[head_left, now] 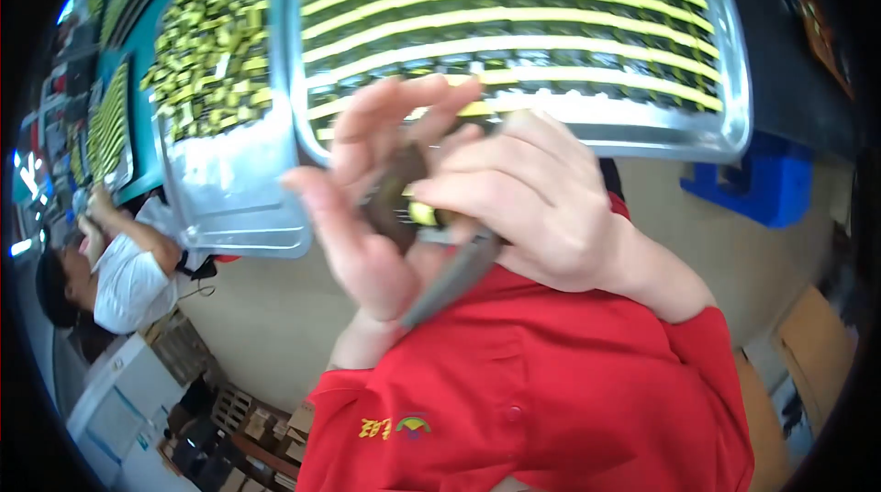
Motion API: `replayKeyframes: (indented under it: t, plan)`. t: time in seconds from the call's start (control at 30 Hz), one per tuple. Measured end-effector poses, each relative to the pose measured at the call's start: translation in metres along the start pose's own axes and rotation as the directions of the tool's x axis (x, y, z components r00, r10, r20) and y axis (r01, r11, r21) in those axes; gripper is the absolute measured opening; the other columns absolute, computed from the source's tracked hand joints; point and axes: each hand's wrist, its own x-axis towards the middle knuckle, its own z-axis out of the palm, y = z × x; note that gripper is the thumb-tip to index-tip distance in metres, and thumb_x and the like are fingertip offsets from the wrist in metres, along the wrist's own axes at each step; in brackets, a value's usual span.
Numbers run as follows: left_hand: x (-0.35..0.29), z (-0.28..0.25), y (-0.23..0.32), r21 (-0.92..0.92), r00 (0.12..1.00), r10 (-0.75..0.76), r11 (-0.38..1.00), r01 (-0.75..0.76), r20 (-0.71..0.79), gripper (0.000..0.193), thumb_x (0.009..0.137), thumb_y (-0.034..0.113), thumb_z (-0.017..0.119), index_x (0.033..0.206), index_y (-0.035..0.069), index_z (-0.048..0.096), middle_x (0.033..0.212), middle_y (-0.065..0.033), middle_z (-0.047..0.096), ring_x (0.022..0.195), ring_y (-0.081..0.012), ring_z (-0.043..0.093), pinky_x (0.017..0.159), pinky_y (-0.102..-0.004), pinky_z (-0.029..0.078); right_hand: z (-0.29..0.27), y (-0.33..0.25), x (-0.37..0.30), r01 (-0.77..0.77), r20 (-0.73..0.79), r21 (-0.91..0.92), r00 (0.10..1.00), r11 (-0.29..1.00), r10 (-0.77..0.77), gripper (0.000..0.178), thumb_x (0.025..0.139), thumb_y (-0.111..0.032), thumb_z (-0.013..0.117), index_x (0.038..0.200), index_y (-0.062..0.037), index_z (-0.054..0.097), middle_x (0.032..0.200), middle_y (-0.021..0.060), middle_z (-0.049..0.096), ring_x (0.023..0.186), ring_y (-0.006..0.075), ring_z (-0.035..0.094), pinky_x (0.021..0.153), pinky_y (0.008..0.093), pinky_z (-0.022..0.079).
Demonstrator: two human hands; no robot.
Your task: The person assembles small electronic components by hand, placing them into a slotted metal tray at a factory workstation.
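Observation:
In front of my chest, my left hand (358, 235) is half cupped, its thumb and fingers apart. A blurred dark brown rounded piece (393, 203) lies across its palm; whether this hand bears its weight I cannot tell. My right hand (541, 203) meets it from the right with bent fingers. Between the right thumb and fingers is pinched a small yellow-and-black block (422, 213). A flat grey strip-like thing (454, 279) slants from under the right fingers toward my left wrist; its kind is unclear. Both hands overlap the near edge of a clear tray (642, 141).
Rows of yellow-and-black blocks (514, 16) fill that tray. Left of it, another clear bin (239, 217) holds a loose heap of similar blocks (216, 42). A blue crate (757, 184) is at the right. At far left a person (128, 262) in white works by a striped tray (110, 129).

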Motion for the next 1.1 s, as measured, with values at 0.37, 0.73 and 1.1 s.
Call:
replayKeyframes:
  t: [0.37,0.73,1.1]
  plan:
    - [0.000,0.016,0.008,0.040,0.986,-0.093,0.994,0.099,-0.135,0.082,0.089,0.069,0.009,0.133,0.006,0.037,0.132,-0.0173,0.044,0.124,-0.0360,0.044,0.098,-0.0408,0.041,-0.003,0.000,-0.005,0.011,0.050,-0.002,0.999,1.000,-0.011,0.033,0.067,-0.010,0.073,0.099,-0.0086,0.065,0.087,0.0028,0.062,0.061,0.0171,0.052,0.053,0.0286,0.039]
    - [-0.001,0.012,0.002,0.356,0.997,-0.080,0.931,0.075,0.001,0.076,0.093,0.065,0.014,0.126,0.003,0.044,0.115,-0.0173,0.056,0.111,-0.0287,0.053,0.094,-0.0372,0.041,-0.012,-0.005,-0.005,-0.092,0.064,0.007,0.994,0.996,0.091,0.035,0.061,-0.004,0.074,0.094,-0.0082,0.066,0.087,0.0037,0.065,0.068,0.0193,0.055,0.056,0.0288,0.041]
    - [-0.006,0.015,0.006,0.618,0.999,-0.041,0.786,0.011,0.034,0.077,0.090,0.067,0.022,0.125,0.002,0.042,0.112,-0.0185,0.056,0.097,-0.0217,0.057,0.088,-0.0337,0.044,-0.014,-0.005,-0.002,-0.068,0.098,0.018,0.993,0.998,0.066,0.034,0.059,-0.003,0.072,0.092,-0.0068,0.065,0.083,0.0046,0.064,0.065,0.0201,0.053,0.057,0.0295,0.039]
